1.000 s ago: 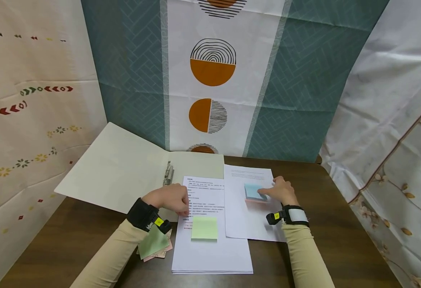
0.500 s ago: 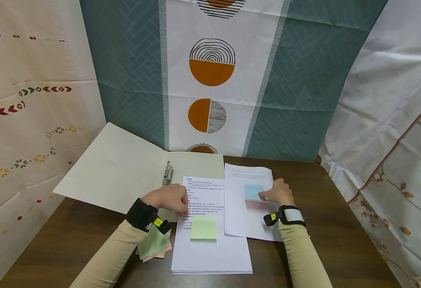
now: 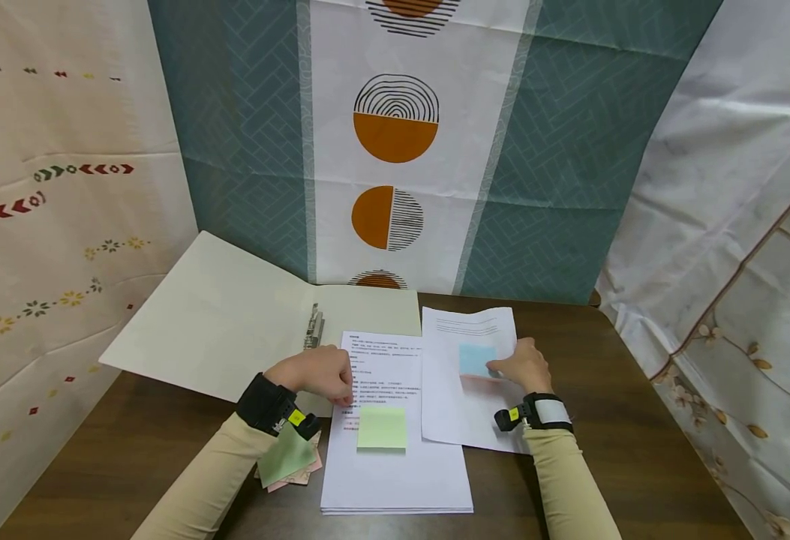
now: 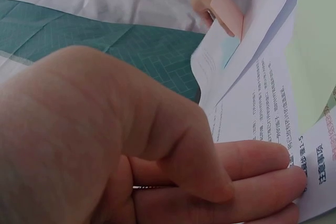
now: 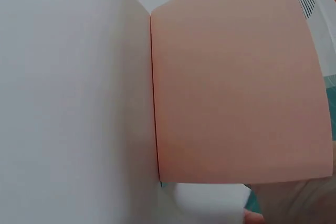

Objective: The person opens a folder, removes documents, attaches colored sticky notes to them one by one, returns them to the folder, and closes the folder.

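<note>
My right hand (image 3: 528, 365) grips the right edge of a white sheet (image 3: 458, 420), its thumb over the corner of a blue sticky note (image 3: 476, 360). The sheet bows up near that hand. In the right wrist view, a pink sticky note (image 5: 241, 77) juts from the sheet and fills much of the view. My left hand (image 3: 320, 373) rests at the left side of a stack of printed pages (image 3: 395, 480). In the left wrist view its thumb lies across fairly straight fingers (image 4: 252, 156), over the print. A light green sticky note (image 3: 382, 428) sits on the stack.
An open pale folder (image 3: 232, 322) with a metal clip (image 3: 315, 328) lies behind the left hand. Loose green and pink notes (image 3: 289, 457) are beneath the left wrist. Patterned cloth (image 3: 253, 187) hangs behind the wooden table (image 3: 624, 450).
The right hand has shifted slightly left, and the sheet's upper right part has risen into a curve. The blue note now shows flatter against the sheet. The left hand has stayed still.
</note>
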A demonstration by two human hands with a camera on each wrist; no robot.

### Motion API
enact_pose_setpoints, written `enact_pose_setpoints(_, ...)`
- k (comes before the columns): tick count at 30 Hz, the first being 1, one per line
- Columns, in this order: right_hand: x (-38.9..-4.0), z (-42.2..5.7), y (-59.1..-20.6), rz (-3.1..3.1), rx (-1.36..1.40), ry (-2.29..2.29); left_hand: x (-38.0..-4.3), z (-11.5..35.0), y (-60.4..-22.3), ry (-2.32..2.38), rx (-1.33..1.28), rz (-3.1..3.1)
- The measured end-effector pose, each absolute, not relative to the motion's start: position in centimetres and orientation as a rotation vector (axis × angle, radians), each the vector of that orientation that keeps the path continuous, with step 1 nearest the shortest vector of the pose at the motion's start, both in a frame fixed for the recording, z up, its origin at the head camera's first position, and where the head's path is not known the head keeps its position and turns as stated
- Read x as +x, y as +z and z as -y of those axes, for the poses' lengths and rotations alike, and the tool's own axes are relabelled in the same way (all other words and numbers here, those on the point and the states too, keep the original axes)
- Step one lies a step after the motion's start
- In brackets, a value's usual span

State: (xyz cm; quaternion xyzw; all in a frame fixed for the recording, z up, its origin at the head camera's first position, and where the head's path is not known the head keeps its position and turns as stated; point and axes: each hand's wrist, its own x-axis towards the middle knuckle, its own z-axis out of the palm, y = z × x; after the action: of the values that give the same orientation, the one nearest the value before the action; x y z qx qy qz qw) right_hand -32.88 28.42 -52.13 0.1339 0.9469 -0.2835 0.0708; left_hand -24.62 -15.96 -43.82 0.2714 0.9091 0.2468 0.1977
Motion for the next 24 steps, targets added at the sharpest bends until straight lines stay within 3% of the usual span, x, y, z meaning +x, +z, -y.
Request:
enact_pose_setpoints(10,-31.5,-28.7,-50.0,-2.824,0.387,-1.023,-24.6,16.1,-43.8,0.679,0.766,-2.547)
enact_pose_setpoints(17,-28.3,-26.8,-46.6,-2.774,0.407,-1.187,-24.6,16.1,-43.9,0.685,0.762,-2.55)
enact_pose_setpoints(24,-27.7,-26.5,-45.9,-2.721,0.43,-1.323,-24.5,16.0,-43.8,0.685,0.763,-2.552)
